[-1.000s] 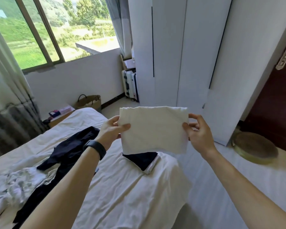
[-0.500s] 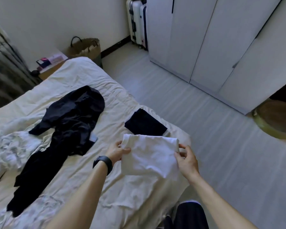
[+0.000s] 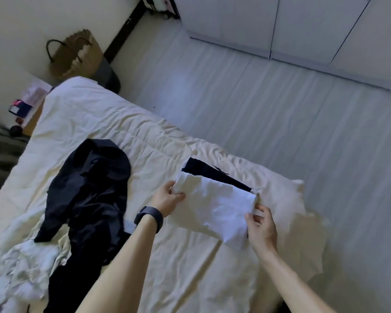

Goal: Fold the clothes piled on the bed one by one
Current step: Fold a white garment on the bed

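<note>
**A:** What are the hands doing?

**B:** The left hand (image 3: 167, 201), the one wearing the dark wristband (image 3: 149, 219), is pinching the left end of a folded white garment (image 3: 215, 208), with the thumb lying on top. The right hand (image 3: 261, 224) is gripping the opposite end, its fingers curling round the edge. Both are holding cloth.

**A:** And where is the white piece sitting?

**B:** It is stretching between the two hands at centre frame, low over the bed (image 3: 178, 279). I cannot tell whether it is resting on the sheet yet. Its long axis is running from upper left to lower right.

**A:** What is the next move turning on?

**B:** On a folded dark garment (image 3: 212, 175) that is lying just beyond the white one, up and to the right of it and parallel to it. The white piece's far edge is overlapping it or touching it. I am judging that stacking needs a short push away from the body, with each hand about equally near its own end.

**A:** What is waiting after that?

**B:** An unfolded black garment (image 3: 88, 188) is sprawling left of the left hand, which is the nearer one. Crumpled white clothes (image 3: 20, 267) are bunching at lower left.
</note>
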A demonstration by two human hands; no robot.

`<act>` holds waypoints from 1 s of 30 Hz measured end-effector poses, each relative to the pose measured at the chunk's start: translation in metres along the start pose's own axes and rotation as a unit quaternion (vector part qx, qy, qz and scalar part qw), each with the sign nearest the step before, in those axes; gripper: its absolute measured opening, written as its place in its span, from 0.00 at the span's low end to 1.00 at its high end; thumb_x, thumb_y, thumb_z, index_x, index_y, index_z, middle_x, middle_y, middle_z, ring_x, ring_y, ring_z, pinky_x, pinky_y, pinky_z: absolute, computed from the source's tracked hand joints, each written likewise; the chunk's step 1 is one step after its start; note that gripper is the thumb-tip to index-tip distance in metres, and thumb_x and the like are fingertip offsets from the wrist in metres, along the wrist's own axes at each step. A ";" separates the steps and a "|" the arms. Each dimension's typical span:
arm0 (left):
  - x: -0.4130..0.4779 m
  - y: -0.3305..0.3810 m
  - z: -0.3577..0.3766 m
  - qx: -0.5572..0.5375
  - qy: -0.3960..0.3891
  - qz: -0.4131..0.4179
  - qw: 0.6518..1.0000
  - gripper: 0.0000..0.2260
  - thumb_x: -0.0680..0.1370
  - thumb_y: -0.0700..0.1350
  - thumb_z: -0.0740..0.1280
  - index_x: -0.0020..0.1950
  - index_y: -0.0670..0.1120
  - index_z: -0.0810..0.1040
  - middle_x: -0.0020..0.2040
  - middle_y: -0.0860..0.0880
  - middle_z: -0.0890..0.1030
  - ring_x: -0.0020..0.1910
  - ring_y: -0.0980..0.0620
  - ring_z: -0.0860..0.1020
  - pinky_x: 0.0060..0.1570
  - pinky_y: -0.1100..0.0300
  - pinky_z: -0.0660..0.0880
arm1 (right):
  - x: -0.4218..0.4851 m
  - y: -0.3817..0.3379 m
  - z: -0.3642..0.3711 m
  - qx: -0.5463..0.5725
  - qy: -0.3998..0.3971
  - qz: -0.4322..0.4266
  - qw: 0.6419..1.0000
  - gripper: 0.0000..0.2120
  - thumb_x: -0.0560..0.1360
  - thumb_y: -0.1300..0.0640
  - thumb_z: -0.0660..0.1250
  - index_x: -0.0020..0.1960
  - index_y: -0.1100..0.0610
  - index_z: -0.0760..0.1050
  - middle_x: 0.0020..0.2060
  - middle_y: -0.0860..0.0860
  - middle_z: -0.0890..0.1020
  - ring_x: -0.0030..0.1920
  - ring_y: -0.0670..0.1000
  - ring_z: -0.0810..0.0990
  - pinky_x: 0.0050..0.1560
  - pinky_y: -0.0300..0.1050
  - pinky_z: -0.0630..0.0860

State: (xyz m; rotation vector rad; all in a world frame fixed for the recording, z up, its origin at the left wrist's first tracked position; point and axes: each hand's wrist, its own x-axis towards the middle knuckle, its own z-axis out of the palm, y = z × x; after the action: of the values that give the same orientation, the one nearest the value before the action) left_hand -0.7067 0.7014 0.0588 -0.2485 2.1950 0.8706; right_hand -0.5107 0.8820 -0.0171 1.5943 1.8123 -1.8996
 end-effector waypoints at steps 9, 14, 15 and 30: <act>0.120 -0.001 0.023 0.067 -0.006 -0.021 0.997 0.20 0.63 0.48 0.67 0.55 0.58 0.80 0.50 0.49 0.84 0.50 0.44 0.83 0.56 0.46 0.79 | 0.054 0.041 0.049 0.047 0.004 0.056 0.997 0.13 0.80 0.62 0.68 0.60 0.50 0.71 0.44 0.47 0.86 0.51 0.56 0.85 0.54 0.56 0.81; 0.136 -0.010 0.025 0.003 0.045 -0.004 0.999 0.15 0.62 0.48 0.67 0.46 0.61 0.83 0.40 0.56 0.85 0.39 0.54 0.83 0.45 0.51 0.80 | 0.056 0.038 0.052 0.033 0.006 0.025 0.999 0.12 0.80 0.59 0.68 0.55 0.42 0.71 0.41 0.45 0.86 0.45 0.47 0.84 0.46 0.44 0.79; 0.138 -0.011 0.026 0.007 0.048 -0.006 0.999 0.14 0.63 0.49 0.66 0.46 0.61 0.82 0.40 0.55 0.84 0.40 0.52 0.83 0.46 0.51 0.79 | 0.057 0.037 0.054 0.028 0.002 0.021 0.999 0.12 0.80 0.59 0.68 0.55 0.42 0.72 0.41 0.45 0.86 0.45 0.46 0.84 0.46 0.43 0.78; 0.128 -0.026 0.048 0.109 0.148 0.129 0.974 0.22 0.76 0.45 0.70 0.70 0.51 0.73 0.64 0.48 0.77 0.61 0.46 0.76 0.62 0.52 0.72 | 0.052 0.039 0.054 -0.043 0.103 -0.110 0.988 0.13 0.79 0.62 0.70 0.62 0.55 0.74 0.53 0.49 0.82 0.57 0.56 0.82 0.55 0.40 0.77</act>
State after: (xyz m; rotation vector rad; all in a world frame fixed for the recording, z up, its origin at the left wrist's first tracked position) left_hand -0.7583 0.7246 -0.0685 0.0184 2.6230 0.7589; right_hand -0.5414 0.8585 -0.0917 1.6791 2.2064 -1.7630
